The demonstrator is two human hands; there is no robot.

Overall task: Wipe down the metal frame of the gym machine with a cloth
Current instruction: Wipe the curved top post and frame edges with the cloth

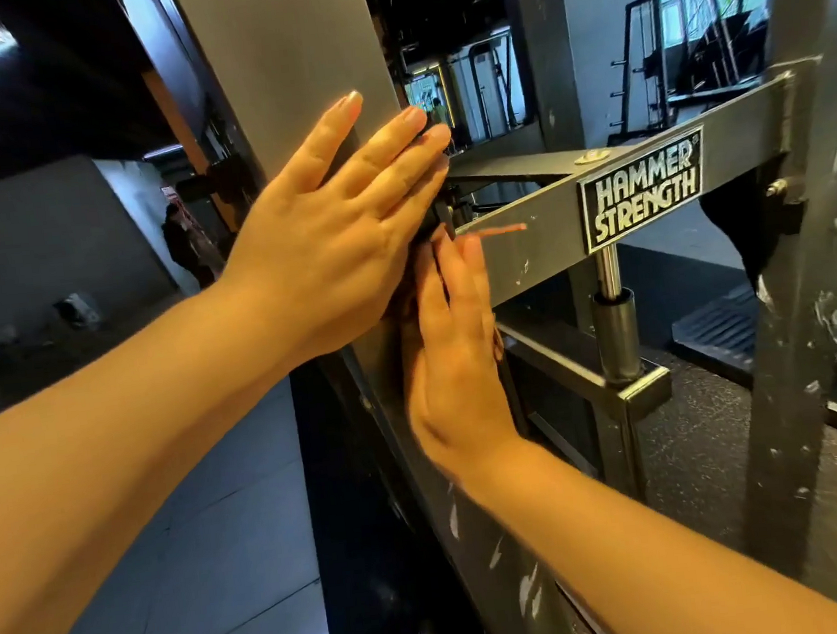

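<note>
The left hand (324, 223) lies flat on the metal frame (285, 47). Its fingers are straight and a little spread, and the fingertips reach the right edge of the wide grey upright. The right hand (455, 364) is just below it, with the fingers straight, close together and pointing up along the same edge. Its thumb is hidden. The two hands touch, or nearly touch, where they meet.

Between them there is a small dark piece (442, 216), and a thin red thread (497, 230) sticks out to the right. This may be the cloth, mostly covered by the hands, but I cannot tell for sure.

From this place the crossbar (542, 231) runs to the right and carries the nameplate (646, 189). A chrome pin (608, 271) stands under it. Further right is a second post (789, 329) with much chipped paint, standing over the dark speckled floor (703, 441).

I judge the frame to be heavy, stiff and fixed, so it should not move under pressure and there is no need to take hold of it. The painted face looks smooth, so a cloth should slide on it easily. A cloth is light and soft, and it can fold up or slip away. It is better kept spread under a flat palm and fingers than pinched at one corner. The joint with the crossbar has edges and bolts, where threads could catch.
</note>
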